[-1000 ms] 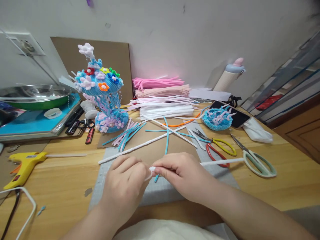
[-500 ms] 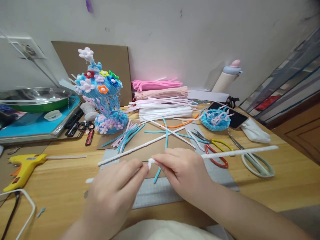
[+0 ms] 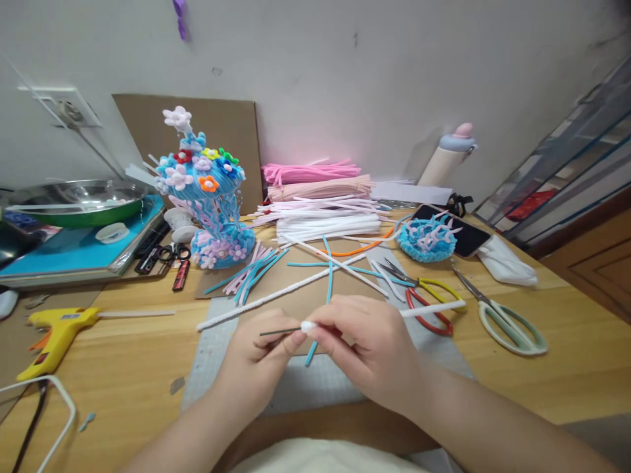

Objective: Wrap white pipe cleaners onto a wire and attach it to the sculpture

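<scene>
My right hand (image 3: 362,336) pinches a white pipe cleaner (image 3: 436,308), whose long end sticks out to the right beyond the knuckles. A small white curl of it shows between the fingertips of both hands. My left hand (image 3: 263,351) is closed, thumb against fingers, on a thin dark rod (image 3: 280,332) that meets the white curl. Beneath the hands, blue pipe cleaners (image 3: 330,269) cross other white pipe cleaners (image 3: 276,295) on a piece of cardboard (image 3: 280,303). The palms and the inner fingers are hidden.
A yellow glue gun (image 3: 64,335) lies left. Red-and-yellow-handled pliers (image 3: 428,302) and scissors (image 3: 513,328) lie right. Behind stand a flowered blue pipe-cleaner piece (image 3: 202,177), bundles of pipe cleaners (image 3: 325,226), a blue pipe-cleaner basket (image 3: 426,243) and a bottle (image 3: 446,157).
A thin dark rod now shows at my left hand. The white pipe cleaner's right end reaches less far out, and its left end no longer shows. The view has shifted slightly.
</scene>
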Motion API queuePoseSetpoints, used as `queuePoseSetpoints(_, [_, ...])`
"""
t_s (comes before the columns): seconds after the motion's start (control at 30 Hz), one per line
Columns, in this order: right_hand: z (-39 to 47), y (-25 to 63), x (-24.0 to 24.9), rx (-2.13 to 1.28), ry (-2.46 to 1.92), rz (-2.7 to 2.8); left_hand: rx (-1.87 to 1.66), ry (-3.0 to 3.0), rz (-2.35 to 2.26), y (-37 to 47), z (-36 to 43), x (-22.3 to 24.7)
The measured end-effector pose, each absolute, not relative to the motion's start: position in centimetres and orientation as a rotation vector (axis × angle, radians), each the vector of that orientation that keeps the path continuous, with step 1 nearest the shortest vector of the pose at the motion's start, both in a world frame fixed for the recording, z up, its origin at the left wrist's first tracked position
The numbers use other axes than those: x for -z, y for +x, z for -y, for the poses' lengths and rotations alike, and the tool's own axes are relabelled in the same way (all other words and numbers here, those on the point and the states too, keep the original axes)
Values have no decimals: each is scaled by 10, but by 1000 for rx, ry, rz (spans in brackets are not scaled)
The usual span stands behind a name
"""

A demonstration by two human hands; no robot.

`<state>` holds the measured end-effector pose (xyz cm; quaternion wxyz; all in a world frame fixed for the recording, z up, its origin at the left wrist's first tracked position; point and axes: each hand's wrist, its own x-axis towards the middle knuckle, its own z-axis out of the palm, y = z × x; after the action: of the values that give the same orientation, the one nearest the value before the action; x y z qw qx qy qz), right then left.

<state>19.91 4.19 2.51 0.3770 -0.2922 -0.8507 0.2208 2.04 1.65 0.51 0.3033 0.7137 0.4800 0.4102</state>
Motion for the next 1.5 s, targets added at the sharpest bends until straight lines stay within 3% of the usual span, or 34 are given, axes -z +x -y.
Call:
queuePoseSetpoints(0.33, [-48, 199, -12, -79, -892, 2310, -1089, 2490, -1656, 17, 12, -23])
queuePoseSetpoints(0.5, [-46, 202, -18, -281, -678, 2421, -1164, 2319, -1460, -6, -17, -32])
queuePoseSetpoints(0.67, [-43, 202, -21, -429, -575, 2238, -1061, 1946, -1315, 14, -23, -10])
queuePoseSetpoints(0.87, [-46, 200, -14, -161, -858, 2204, -925, 2441, -1553, 35, 11, -15])
queuePoseSetpoints(1.0, [-46, 201, -18, -183, -800, 2354, -1070, 2585, -1546, 12, 4, -43])
queuePoseSetpoints(1.23, [-43, 204, -27, -565, -550, 2191, -1088, 1838, -1342, 2, -29, -26])
queuePoseSetpoints(1.33, [-45, 204, -19, -476, -647, 2096, -960, 1774, -1355, 23, -19, -7])
queuePoseSetpoints(1.5, [-50, 204, -11, -117, -878, 2274, -909, 2402, -1469, 30, 4, -19])
